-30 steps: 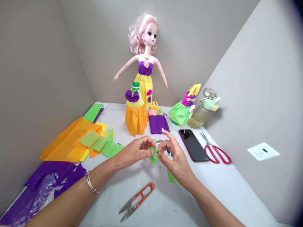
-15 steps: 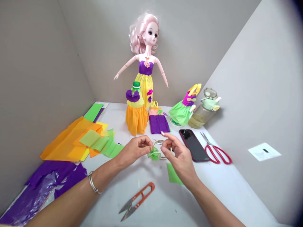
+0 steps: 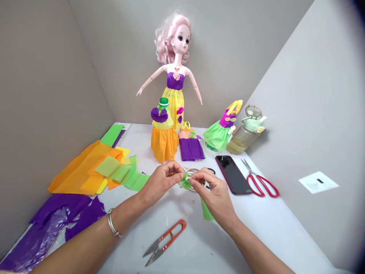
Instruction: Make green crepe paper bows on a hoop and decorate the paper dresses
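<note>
The left hand [image 3: 162, 182] at nine o'clock and the right hand [image 3: 215, 194] at three pinch a light, soft green crepe-paper bow [image 3: 186, 182], best held at its gathered middle.

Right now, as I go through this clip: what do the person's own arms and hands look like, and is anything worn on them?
Both arms are bare, with no sleeves in view, and the left hand and right hand wear no gloves. The only visible item is a thin silver-coloured bangle around the left wrist.
</note>
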### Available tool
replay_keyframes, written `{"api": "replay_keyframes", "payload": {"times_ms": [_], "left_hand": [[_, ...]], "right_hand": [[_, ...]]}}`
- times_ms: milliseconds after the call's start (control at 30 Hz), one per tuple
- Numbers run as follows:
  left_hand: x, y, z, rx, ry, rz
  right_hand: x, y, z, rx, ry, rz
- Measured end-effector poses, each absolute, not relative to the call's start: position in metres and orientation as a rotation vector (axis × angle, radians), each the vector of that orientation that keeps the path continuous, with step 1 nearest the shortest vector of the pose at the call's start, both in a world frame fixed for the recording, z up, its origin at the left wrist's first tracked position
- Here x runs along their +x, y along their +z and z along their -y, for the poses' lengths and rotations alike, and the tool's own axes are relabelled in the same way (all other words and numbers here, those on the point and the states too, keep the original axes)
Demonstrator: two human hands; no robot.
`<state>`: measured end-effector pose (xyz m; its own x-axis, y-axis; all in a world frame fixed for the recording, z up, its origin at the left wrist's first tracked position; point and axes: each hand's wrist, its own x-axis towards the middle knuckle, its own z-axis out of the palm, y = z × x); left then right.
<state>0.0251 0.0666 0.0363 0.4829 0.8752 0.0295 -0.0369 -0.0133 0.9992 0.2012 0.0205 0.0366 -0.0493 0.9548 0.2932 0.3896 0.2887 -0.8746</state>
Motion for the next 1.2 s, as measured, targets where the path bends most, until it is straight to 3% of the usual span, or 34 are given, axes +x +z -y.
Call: {"api": "replay_keyframes", "payload": {"times_ms": [867, 1133, 1200], "left_hand": [[0.031, 0.048, -0.056, 1.447, 0.884, -0.825], [0.03, 0.04, -0.062, 1.298, 0.916, -0.859], [0.029, 0.04, -0.064, 1.226, 0.915, -0.845]], "right_hand": [[0.195, 0.034, -0.015, -1.278, 0.643, 1.69], [0.206, 0.032, -0.017, -1.361, 0.12, 1.848], [0.209, 0.037, -0.017, -1.358, 0.159, 1.817]]}}
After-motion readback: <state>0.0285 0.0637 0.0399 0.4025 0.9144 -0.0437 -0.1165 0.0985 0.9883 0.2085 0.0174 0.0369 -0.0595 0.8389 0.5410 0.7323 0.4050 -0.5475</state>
